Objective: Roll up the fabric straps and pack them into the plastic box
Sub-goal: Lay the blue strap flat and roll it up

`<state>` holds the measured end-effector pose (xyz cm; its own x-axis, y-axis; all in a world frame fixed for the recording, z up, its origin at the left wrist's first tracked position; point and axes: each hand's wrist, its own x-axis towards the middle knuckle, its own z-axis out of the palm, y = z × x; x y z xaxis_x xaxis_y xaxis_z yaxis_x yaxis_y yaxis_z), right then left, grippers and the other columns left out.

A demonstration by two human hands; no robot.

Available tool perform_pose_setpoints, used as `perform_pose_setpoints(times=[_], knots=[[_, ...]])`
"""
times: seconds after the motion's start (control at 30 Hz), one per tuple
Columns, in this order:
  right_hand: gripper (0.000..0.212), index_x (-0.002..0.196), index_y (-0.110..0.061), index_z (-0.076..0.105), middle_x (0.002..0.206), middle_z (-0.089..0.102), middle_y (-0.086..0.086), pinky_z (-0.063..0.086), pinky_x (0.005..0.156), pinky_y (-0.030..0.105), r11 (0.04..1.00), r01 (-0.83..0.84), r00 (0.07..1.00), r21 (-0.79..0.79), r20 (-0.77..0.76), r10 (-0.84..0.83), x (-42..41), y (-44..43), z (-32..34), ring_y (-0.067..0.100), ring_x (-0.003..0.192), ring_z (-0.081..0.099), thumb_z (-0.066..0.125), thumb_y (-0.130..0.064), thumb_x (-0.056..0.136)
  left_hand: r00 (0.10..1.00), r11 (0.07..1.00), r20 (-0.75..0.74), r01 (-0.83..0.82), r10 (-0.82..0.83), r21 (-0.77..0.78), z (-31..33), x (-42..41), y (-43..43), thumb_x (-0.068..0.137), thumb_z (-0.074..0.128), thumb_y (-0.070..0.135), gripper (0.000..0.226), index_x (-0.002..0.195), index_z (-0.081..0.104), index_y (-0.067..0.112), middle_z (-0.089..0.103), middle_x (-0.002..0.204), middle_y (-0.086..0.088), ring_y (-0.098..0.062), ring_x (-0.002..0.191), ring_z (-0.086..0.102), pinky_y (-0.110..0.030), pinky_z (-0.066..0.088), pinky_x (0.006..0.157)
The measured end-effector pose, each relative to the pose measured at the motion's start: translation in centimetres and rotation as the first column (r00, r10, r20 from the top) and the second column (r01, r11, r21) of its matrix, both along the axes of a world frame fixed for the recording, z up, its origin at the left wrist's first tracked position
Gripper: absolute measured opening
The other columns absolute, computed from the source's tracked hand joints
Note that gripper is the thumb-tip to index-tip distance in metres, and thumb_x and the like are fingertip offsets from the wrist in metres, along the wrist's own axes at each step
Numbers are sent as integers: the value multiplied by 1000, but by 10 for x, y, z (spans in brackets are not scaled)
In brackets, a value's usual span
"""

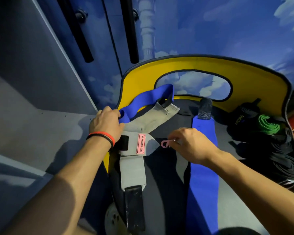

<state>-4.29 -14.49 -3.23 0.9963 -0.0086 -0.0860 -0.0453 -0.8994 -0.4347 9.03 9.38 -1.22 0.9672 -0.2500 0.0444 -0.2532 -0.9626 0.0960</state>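
A grey fabric strap [132, 168] with a pink label and black hook patches lies across a dark pad in front of me. My left hand [106, 122] grips one end of a blue strap [148, 97] that loops back toward the yellow board. My right hand [188, 145] pinches a small pink loop [164, 144] at the grey strap's tip. A second blue strap [204, 160] runs from near the board down toward me, under my right wrist. No plastic box is in view.
A yellow board with a cut-out [202, 68] stands behind the straps. Rolled black straps [285, 163] and a green-edged roll [268, 124] are piled at the right. A grey shelf surface [41, 126] lies at the left, with blue cupboard doors [98, 31] behind.
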Motion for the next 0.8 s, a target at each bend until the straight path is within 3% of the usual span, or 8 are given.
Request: perform_pose_setpoints(times=[0.2,0.33,0.47,0.53,0.63,0.7,0.8], knots=[[17,104,-28,72,105,69,-8,57,75,39,1000,-11,1000,0,4,11,0,2,1,16,89,64,59,-38,99,998,999,-56,-25,22,-46,-9,6,1,96,66,27,24,119,66,21,52,116,-7,-28,97,60,-42,53,79],[17,105,-27,72,105,69,-9,57,74,35,1000,-13,1000,3,-7,13,-2,-1,-1,15,89,65,59,-37,99,999,998,10,-46,47,-41,-9,9,-1,100,56,23,13,105,67,18,51,107,-6,-27,84,59,-42,53,72],[20,114,-24,69,107,72,-8,58,79,36,997,-1,1000,73,20,0,-3,-5,-2,15,94,67,62,-34,98,992,991,126,11,6,-133,0,-2,-17,103,50,22,11,102,58,14,44,114,-5,-30,68,57,-44,51,63],[32,128,-23,63,112,72,-5,58,85,40,986,24,998,162,54,-33,-1,-4,-4,16,100,68,64,-31,97,980,984,191,87,-57,-157,7,-10,-29,104,49,23,11,104,54,14,44,120,-5,-28,68,56,-42,51,60],[59,148,-34,40,132,63,-1,57,91,42,955,51,992,291,94,-82,3,-2,-3,16,102,67,67,-37,96,954,952,258,210,-151,-222,14,-23,-45,105,46,21,8,105,51,14,47,120,-3,-20,72,50,-35,36,58],[76,155,-42,24,145,52,1,57,91,41,930,58,985,364,132,-113,4,-3,-1,15,100,68,70,-38,94,910,911,317,345,-266,-226,15,-32,-55,102,50,15,4,105,51,14,50,120,-3,-20,78,53,-32,33,59],[95,157,-48,15,148,44,-4,59,87,37,881,57,971,470,179,-158,3,-6,2,10,109,63,79,-35,88,811,826,384,534,-441,-180,13,-46,-67,93,63,6,16,105,57,14,56,120,-5,-24,86,61,-30,35,57]])
